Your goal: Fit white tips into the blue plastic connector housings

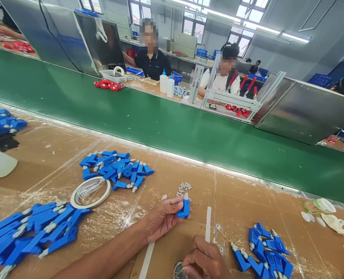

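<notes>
My left hand (164, 217) is closed, with thumb and fingers pinching a small blue plastic part (184, 209) whose grey tip points up. Just beyond it lies a little heap of tiny grey pieces (184, 187). Low in the view, my right hand (205, 259) has its fingers curled together at a small round dish (178, 270), partly cut off by the bottom edge. What those fingers pinch, if anything, is hidden. A thin stick (222, 233) is beside the right hand, close to a group of blue parts with grey tips (275, 261).
More blue parts lie in piles, one at left (35, 224) and another (116, 166) behind a tape roll (76, 203). A clear cup (320, 205) lies at right. Across the green conveyor belt (160, 128), two people sit near white bottles (163, 82) and red parts (109, 85).
</notes>
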Available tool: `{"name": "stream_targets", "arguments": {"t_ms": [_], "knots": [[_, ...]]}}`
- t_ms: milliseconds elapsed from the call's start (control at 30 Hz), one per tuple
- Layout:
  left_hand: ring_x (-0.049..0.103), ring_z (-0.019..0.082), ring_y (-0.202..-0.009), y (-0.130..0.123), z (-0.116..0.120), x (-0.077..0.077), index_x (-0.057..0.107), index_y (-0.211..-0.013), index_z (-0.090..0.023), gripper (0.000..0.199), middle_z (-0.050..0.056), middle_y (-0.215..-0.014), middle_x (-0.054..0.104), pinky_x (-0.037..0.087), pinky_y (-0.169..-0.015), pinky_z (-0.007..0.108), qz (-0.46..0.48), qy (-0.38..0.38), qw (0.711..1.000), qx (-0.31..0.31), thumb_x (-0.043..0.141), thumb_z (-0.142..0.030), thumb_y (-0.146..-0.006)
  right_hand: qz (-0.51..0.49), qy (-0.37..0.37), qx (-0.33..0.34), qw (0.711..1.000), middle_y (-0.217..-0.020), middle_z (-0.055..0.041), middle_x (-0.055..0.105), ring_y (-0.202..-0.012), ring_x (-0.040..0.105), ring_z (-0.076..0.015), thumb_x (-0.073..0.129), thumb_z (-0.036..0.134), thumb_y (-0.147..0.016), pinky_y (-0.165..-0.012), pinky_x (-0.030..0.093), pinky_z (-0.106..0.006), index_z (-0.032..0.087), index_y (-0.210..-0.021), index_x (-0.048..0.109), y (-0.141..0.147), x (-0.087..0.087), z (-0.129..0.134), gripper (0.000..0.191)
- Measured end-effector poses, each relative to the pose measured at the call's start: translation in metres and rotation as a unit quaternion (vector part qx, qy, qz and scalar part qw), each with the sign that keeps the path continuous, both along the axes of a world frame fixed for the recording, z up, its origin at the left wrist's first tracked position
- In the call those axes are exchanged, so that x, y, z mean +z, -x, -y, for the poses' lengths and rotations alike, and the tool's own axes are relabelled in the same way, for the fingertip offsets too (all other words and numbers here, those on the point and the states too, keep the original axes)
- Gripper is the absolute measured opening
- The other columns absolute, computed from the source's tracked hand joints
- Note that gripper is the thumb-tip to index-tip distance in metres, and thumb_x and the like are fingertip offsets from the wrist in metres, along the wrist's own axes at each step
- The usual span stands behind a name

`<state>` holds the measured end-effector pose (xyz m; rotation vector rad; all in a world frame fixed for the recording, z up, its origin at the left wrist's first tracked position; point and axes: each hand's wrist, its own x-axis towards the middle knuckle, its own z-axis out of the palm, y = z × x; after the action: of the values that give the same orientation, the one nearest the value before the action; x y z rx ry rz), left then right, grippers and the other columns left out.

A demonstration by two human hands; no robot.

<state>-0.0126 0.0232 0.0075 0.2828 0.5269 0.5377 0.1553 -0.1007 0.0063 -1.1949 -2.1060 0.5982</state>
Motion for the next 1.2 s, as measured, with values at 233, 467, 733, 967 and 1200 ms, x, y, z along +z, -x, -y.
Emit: {"name": "stream_targets", "arguments": {"t_ms": [233,467,733,967,1200], "knots": [[0.069,0.012,-0.060,0.000,0.001,0.002,0.076,-0.085,-0.005,0.019,0.007,-0.072,0.072,0.055,-0.055,0.016,-0.007,-0.006,1.000,-0.002,0.083,-0.012,-0.069,0.103,-0.106,0.003,0.989,-0.062,0.0013,0.051,-0.048,0.043,-0.0119,0.031,0.036,-0.107,-0.042,0.029,-0.025,0.020,-0.078,0.061,0.003,-0.006,-0.002,0.045],[0.067,0.010,-0.056,0.000,0.002,0.000,0.074,-0.082,-0.007,0.013,0.004,-0.072,0.070,0.053,-0.054,0.016,-0.009,-0.010,1.000,-0.020,0.079,-0.012,-0.071,-0.047,0.094,-0.034,0.994,-0.072,0.0012,0.051,-0.057,0.047,-0.0123,0.033,0.058,-0.102,-0.049,0.033,-0.025,0.021,-0.079,0.058,0.002,-0.001,0.001,0.050],[0.067,0.012,-0.054,-0.003,0.007,-0.004,0.074,-0.078,-0.007,0.011,0.004,-0.066,0.067,0.048,-0.051,0.016,0.001,-0.021,0.998,-0.052,0.077,-0.015,-0.070,-0.365,0.316,-0.163,0.860,-0.061,0.0050,0.049,-0.048,0.038,-0.0088,0.058,0.069,-0.086,-0.041,0.029,-0.019,0.021,-0.076,0.053,-0.010,0.013,-0.008,0.049],[0.066,0.011,-0.054,-0.006,0.012,-0.005,0.076,-0.080,-0.005,0.016,0.005,-0.065,0.066,0.047,-0.050,0.015,0.005,-0.024,0.997,-0.076,0.076,-0.019,-0.072,-0.328,0.193,-0.235,0.894,-0.068,-0.0026,0.064,-0.058,0.056,-0.0142,0.063,0.055,-0.090,-0.049,0.046,-0.022,0.019,-0.079,0.064,-0.017,0.034,-0.028,0.037],[0.064,0.010,-0.049,-0.010,0.019,-0.005,0.075,-0.077,-0.007,0.019,0.005,-0.061,0.066,0.049,-0.048,0.015,-0.001,-0.004,0.996,-0.084,0.081,-0.021,-0.066,-0.260,0.051,-0.230,0.936,-0.078,-0.0020,0.065,-0.056,0.056,-0.0119,0.055,0.035,-0.099,-0.053,0.048,-0.022,0.022,-0.085,0.065,-0.018,0.025,-0.026,0.021]]}}
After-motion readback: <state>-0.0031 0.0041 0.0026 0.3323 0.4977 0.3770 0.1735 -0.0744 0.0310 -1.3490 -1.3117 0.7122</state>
